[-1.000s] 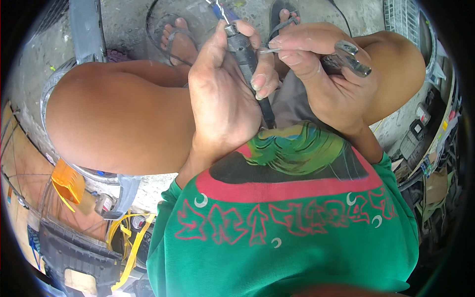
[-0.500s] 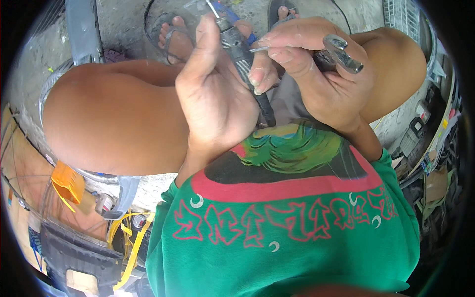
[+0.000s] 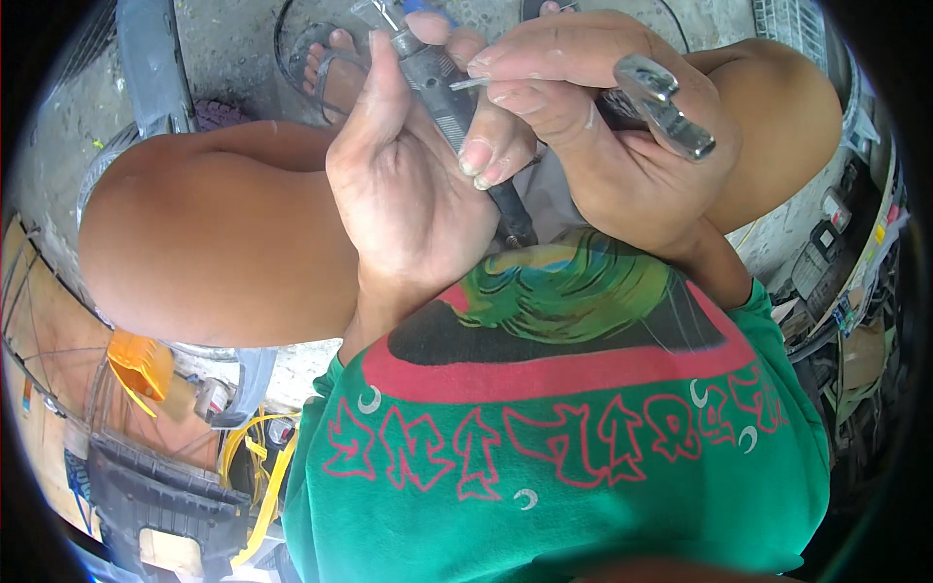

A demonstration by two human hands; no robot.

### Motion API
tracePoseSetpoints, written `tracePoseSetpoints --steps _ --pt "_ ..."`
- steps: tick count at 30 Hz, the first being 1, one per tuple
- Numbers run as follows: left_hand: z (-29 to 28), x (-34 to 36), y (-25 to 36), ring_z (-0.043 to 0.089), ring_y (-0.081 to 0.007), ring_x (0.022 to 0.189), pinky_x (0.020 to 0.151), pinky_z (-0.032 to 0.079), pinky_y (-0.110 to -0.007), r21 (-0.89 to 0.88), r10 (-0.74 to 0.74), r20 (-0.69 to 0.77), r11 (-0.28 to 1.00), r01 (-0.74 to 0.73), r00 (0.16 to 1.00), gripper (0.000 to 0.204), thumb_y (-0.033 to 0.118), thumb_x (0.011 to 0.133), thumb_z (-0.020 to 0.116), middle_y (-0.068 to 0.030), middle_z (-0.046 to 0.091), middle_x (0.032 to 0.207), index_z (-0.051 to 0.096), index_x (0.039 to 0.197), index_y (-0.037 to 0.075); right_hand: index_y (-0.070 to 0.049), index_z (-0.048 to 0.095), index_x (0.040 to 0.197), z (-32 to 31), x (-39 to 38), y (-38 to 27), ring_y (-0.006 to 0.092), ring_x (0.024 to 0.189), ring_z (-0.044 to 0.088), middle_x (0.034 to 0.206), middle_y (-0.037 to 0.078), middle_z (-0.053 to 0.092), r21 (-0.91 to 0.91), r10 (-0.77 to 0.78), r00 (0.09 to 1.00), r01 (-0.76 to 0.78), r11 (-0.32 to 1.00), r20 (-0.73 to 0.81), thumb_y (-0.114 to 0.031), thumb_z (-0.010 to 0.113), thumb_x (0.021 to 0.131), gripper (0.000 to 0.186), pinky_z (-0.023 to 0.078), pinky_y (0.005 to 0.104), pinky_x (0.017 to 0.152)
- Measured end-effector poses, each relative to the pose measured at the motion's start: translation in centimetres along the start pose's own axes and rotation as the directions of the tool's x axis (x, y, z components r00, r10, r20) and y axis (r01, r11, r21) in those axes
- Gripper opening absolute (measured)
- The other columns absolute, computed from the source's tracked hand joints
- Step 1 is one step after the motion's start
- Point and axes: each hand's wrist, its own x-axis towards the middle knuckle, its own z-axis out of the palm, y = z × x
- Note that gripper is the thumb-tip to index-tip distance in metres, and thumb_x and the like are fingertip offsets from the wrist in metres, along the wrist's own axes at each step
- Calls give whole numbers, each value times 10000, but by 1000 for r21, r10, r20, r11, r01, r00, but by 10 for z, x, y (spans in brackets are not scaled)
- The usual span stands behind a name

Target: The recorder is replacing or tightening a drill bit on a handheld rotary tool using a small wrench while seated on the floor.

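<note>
My left hand is closed round a black rotary tool handpiece, which has ribbed bands and a small hole in its side. A metal bit sticks out of its far end, and a dark cable end runs down toward my lap. Between thumb and forefinger my right hand pinches a thin metal pin. The pin's tip lies at the handpiece's side, close to the hole; whether it touches I cannot tell. A chrome open-ended wrench also rests in my right hand, its shank partly hidden by the palm.
My bare knees stand on either side. At lower left are an orange plastic scoop-like part, yellow straps and a black plastic case. A white wire rack stands at far right. A sandalled foot rests on the concrete floor.
Both hands have shifted slightly left and up in view with the handpiece, pin and wrench. The pin's tip now sits nearer the hole in the handpiece.
</note>
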Motion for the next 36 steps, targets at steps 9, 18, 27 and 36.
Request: tracePoseSetpoints --steps 9,18,27,36 --pt "-11 2 -1 571 -194 937 602 426 -324 23 43 133 999 -46 990 277 269 1050 331 -63 594 1076 472 1239 123 76 681 931 5 0 -9 118 639 668 878 164 694 -185 20 999 -29 982 -47 0 780 773 201 530 206 592" --pt "-21 6 0 563 -206 976 666 430 -315 138 121 -24 984 -116 992 354 377 1044 399 -60 591 1090 533 1205 92 62 688 951 3 9 -10 109 655 661 919 152 698 -316 -5 996 34 948 92 9 783 766 215 528 210 593" --pt "-5 4 -6 583 -187 889 666 437 -309 198 151 4 969 -149 988 333 387 1037 424 -46 608 1051 554 1164 108 83 642 952 6 2 -12 152 631 641 858 155 671 -360 49 996 -18 933 78 41 666 842 119 519 262 554" --pt "11 0 -13 597 -136 887 733 474 -284 176 133 -236 980 -92 963 311 361 1038 445 -22 636 996 584 1139 103 42 669 966 -1 14 -35 183 659 659 870 147 672 -684 115 935 157 713 335 114 670 607 366 548 278 624"
